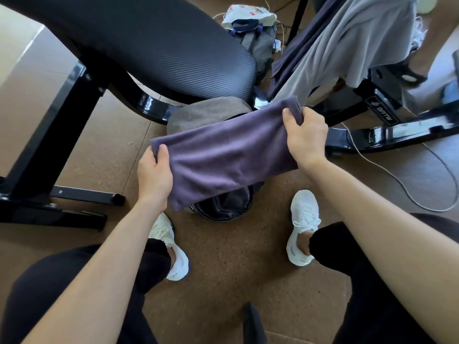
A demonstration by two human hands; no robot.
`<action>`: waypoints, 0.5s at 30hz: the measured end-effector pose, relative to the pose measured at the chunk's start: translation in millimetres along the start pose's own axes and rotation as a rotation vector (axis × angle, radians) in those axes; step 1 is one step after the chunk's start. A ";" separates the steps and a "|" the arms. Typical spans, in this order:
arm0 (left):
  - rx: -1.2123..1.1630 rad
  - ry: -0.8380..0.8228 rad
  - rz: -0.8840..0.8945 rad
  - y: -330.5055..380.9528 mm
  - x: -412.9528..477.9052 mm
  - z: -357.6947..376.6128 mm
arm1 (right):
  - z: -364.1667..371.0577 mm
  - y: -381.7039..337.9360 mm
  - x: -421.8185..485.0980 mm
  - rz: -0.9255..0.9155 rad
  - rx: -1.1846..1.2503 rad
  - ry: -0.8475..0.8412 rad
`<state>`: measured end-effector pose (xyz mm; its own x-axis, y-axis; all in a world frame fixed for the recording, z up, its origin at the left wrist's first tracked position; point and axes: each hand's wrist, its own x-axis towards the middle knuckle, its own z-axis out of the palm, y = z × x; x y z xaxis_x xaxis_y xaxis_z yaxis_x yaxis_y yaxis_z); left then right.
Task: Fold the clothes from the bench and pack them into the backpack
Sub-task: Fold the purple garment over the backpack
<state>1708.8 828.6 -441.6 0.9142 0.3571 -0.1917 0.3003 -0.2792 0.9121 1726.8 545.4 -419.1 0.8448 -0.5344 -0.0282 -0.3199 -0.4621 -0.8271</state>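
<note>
A folded purple garment (223, 155) is held flat in the air, right over the open backpack (198, 117) on the floor. My left hand (155, 170) grips its near left end, thumb on top. My right hand (306, 135) grips its far right end. The backpack is grey-brown with a dark opening (228, 204) showing below the garment; most of it is hidden by the cloth. A light grey garment (352, 43) and a dark purple one (298, 53) hang over the bench frame at the upper right.
The black padded bench seat (139, 45) fills the upper left, its metal legs (62, 120) reaching the cork floor. A second small bag (253, 28) lies behind. A white cord (397, 177) runs across the floor at right. My white shoes (303, 227) flank the backpack.
</note>
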 end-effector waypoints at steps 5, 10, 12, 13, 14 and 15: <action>-0.011 -0.025 -0.074 -9.8 6.9 -8.2 | 5.0 10.8 -3.7 0.052 -0.109 -0.116; -0.067 -0.095 -0.085 -3.1 -1.0 -2.7 | 9.4 13.0 -6.3 0.062 -0.059 -0.192; -0.104 -0.153 -0.069 -0.3 -4.9 0.4 | 11.5 9.5 -8.6 0.030 -0.041 -0.223; -0.122 -0.190 -0.057 0.9 -6.9 2.1 | 12.9 7.3 -10.8 0.009 -0.026 -0.247; -0.132 -0.228 -0.044 1.5 -8.5 3.9 | 14.9 5.9 -13.3 -0.019 -0.011 -0.276; -0.129 -0.263 -0.027 2.0 -10.6 5.8 | 17.2 4.8 -16.0 -0.052 -0.001 -0.302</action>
<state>1701.3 819.1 -439.8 0.9507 0.1147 -0.2882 0.3035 -0.1510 0.9408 1719.1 563.9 -432.2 0.9493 -0.2753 -0.1516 -0.2731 -0.4839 -0.8314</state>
